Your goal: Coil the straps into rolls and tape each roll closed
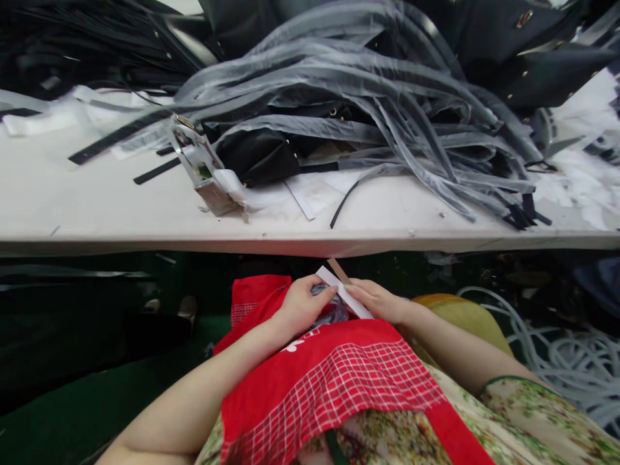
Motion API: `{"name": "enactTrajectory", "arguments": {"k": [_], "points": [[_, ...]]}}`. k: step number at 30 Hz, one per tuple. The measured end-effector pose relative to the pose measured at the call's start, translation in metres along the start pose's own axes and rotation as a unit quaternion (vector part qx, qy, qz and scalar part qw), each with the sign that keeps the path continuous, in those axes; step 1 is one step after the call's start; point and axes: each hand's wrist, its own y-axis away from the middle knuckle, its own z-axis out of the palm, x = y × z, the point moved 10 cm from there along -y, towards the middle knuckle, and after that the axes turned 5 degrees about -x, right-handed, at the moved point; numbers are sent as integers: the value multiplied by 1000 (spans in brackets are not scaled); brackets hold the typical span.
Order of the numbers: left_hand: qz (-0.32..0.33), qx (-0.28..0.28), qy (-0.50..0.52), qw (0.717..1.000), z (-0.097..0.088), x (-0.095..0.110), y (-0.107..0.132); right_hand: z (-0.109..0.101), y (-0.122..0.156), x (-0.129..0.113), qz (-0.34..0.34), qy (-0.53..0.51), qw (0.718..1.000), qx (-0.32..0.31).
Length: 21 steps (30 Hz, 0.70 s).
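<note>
Over my lap, just below the table edge, a flat white strip (347, 297) runs slantwise between my two hands. My left hand (301, 302) is closed on its upper left part, the thumb pressed along it. From the other side my right hand (380, 301) pinches the strip with fingers and thumb. A narrow brown strip (338, 270) sticks up beside the right fingers; whether it is joined to the white one I cannot tell. Beneath the hands, crumpled greyish plastic (334, 314) lies on the red apron (310, 361).
Plastic-wrapped black straps (368, 71) lie heaped across the white table (97, 200), with black bags (504, 58) behind. A metal tape dispenser (203, 171) stands near the front edge. On the floor to the right are loose white coils (576, 361); a yellowish stool seat (460, 323) is beside me.
</note>
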Motion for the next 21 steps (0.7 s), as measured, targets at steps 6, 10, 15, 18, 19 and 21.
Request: {"name": "enactTrajectory", "arguments": {"k": [6,10,15,18,19,21], "points": [[41,15,-8,999,-1,9,1,-38,-2,-19,-28,240,967,80],[49,-11,-25,998,2,8,1,-133,-12,-49,35,363,902,232],[6,-37,49,998,-3,-1,8,-149,-10,-82,83,447,851,263],[25,-31,65,997,-12,3,11,-71,1,-97,-14,470,871,139],[28,-31,65,997,-14,4,11,-46,8,-102,-39,479,871,106],[21,-40,68,997,-14,1,10,-8,22,-108,-63,503,860,50]]}}
